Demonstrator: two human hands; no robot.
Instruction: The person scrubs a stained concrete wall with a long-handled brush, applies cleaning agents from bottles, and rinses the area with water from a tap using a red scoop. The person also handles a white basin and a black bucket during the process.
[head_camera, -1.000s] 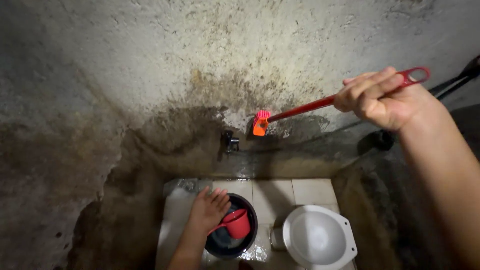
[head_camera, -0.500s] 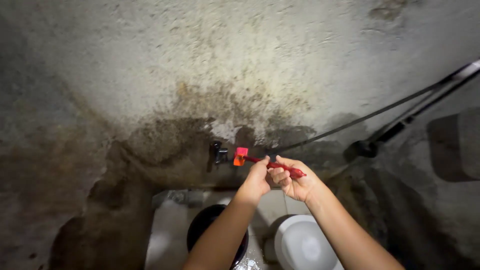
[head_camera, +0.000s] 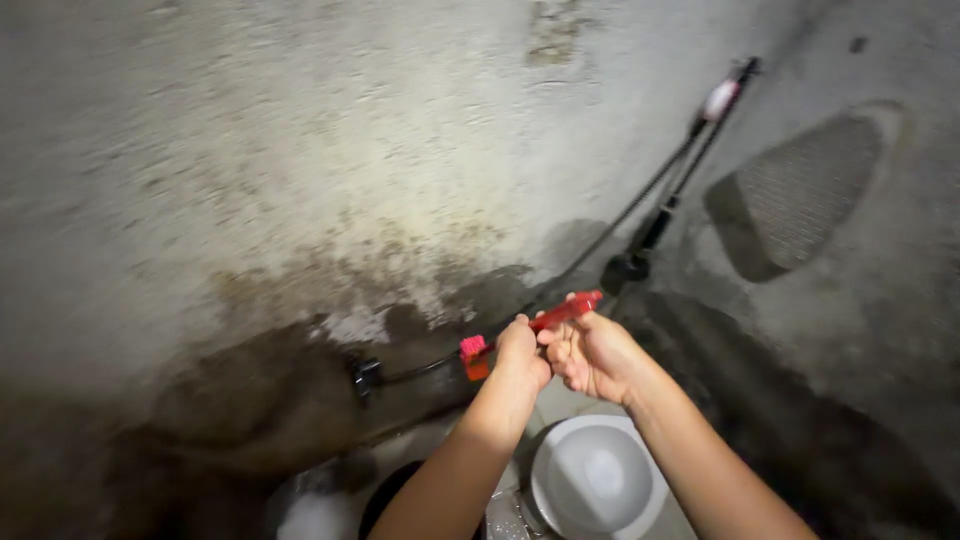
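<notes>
Left hand (head_camera: 520, 355): centre of the frame, fingers curled shut around the red brush (head_camera: 530, 325) near its head end; grip fully closed on the handle.
Right hand (head_camera: 592, 355): just right of the left hand and touching it, fingers folded around the rear part of the same handle; grip closed, the handle's end projecting above the knuckles.
Red brush: long thin handle lying aslant from lower left to upper right at mid-frame; small pink-and-orange bristle head (head_camera: 472, 352) at its lower left end, close to the wall.
Wall (head_camera: 300, 150): rough, pale plaster filling the upper and left frame, with a dark, damp-looking stained band along its lower part.
Tap (head_camera: 366, 375): small dark fitting on the stained band, left of the brush head.
Hose (head_camera: 640, 200): dark line running up the wall toward the upper right corner.
Toilet bowl (head_camera: 598, 480): white, bottom centre, below the forearms.
Dark bucket (head_camera: 390, 495): bottom edge, left of the bowl, partly hidden by the left forearm.
</notes>
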